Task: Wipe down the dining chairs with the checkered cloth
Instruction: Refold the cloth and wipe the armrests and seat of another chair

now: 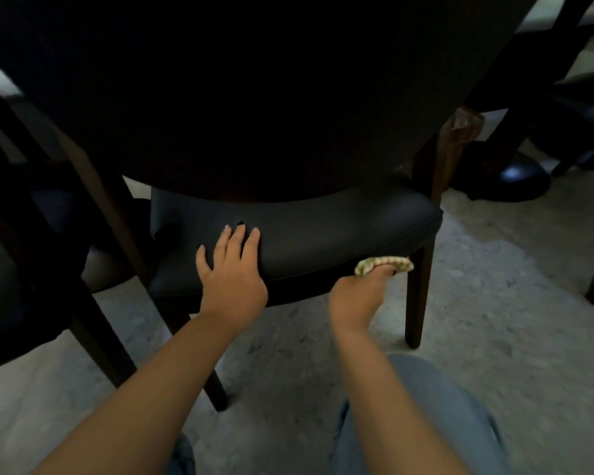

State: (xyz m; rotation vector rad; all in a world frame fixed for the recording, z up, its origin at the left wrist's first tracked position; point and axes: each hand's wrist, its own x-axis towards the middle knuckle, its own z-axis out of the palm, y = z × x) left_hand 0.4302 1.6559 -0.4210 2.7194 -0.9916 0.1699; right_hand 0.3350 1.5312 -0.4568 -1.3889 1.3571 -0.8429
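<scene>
Checkered cloth (384, 264), pale cream with a faint pattern and bunched into a narrow strip, sits pressed against the underside of the front edge of the dark padded dining chair seat (323, 231), close to the chair's dark wooden front leg (417, 296). It lies at the tips of the right hand (355, 296), whose fingers reach up and under the seat rim and pinch the fabric; the cloth covers the fingertips, so their exact curl is hidden. The left hand (232, 272) rests flat on the seat top near its left front corner, fingers straight and slightly spread, holding nothing. Below lies a pale speckled floor (494, 303).
</scene>
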